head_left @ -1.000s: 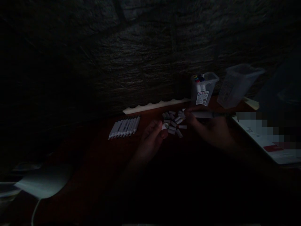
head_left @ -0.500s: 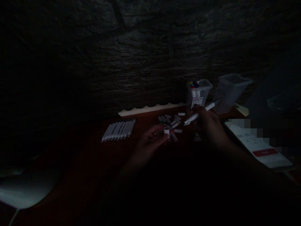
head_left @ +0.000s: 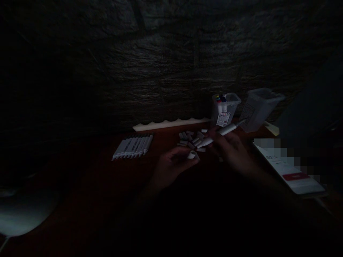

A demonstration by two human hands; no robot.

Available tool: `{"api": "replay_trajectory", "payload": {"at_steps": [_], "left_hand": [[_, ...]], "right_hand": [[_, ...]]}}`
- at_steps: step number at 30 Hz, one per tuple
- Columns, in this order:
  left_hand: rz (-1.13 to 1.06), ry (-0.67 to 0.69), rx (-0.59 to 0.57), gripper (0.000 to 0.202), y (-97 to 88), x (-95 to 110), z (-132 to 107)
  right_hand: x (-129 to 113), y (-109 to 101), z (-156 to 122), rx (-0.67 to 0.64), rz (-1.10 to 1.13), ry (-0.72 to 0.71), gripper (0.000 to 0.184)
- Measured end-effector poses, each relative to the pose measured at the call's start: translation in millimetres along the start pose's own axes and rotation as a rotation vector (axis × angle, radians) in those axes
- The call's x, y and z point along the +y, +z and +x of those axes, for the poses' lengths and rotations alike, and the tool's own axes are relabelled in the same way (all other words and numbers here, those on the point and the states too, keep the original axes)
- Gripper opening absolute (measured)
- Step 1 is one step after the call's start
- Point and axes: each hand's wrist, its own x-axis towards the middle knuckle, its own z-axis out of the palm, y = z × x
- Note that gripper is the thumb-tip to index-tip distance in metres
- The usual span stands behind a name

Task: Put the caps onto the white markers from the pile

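The scene is very dark. My left hand (head_left: pixel 171 166) pinches a small white marker cap (head_left: pixel 192 155) between thumb and fingers. My right hand (head_left: pixel 230 149) grips a white marker (head_left: pixel 219 133) that slants up to the right, its lower tip close to the cap. Behind both hands lies a loose pile of several white caps (head_left: pixel 191 138) on the reddish-brown table (head_left: pixel 107 185).
A row of several white markers (head_left: pixel 133 146) lies at the left. A clear tub with coloured markers (head_left: pixel 223 109) and an empty clear tub (head_left: pixel 258 109) stand by the dark wall. A wavy white strip (head_left: pixel 171 123), a phone (head_left: pixel 291 169) and a pale object (head_left: pixel 24 214) are around.
My right hand swung the marker from lying level to slanting and brought its tip down toward the cap. My left hand lifted the cap slightly right. The view shifted.
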Motion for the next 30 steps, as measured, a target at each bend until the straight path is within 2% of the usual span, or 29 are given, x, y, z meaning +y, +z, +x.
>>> {"api": "replay_trajectory", "payload": {"at_steps": [3,7,9,12,14,19,22,26,30], "left_hand": [[0.061,0.055,0.009,0.022,0.4,-1,0],[0.165,0.170,0.035,0.020,0.5,-1,0],[0.250,0.243,0.041,0.018,0.9,-3,-1],[0.384,0.315,0.031,0.019,2.2,-7,-2],[0.403,0.289,0.020,0.019,3.0,-9,-2],[0.251,0.189,-0.040,0.018,3.2,-11,1],[0.201,0.153,-0.031,0.020,3.3,-11,1],[0.135,0.146,-0.051,0.027,5.1,-11,-1],[0.082,0.136,-0.135,0.026,7.3,-8,-4]], "right_hand": [[0,3,-3,-0.097,-0.159,-0.117,0.022],[1,2,-4,-0.109,-0.287,-0.231,0.016],[3,0,-5,-0.163,-0.335,-0.247,0.016],[6,-2,-5,-0.265,-0.356,-0.196,0.016],[5,-2,-5,-0.273,-0.357,-0.167,0.016],[-2,-1,-5,-0.243,-0.376,-0.199,0.019],[-2,-2,-4,-0.264,-0.389,-0.173,0.020],[3,-2,-3,-0.264,-0.365,-0.116,0.019],[6,1,-4,-0.251,-0.335,-0.094,0.021]]}}
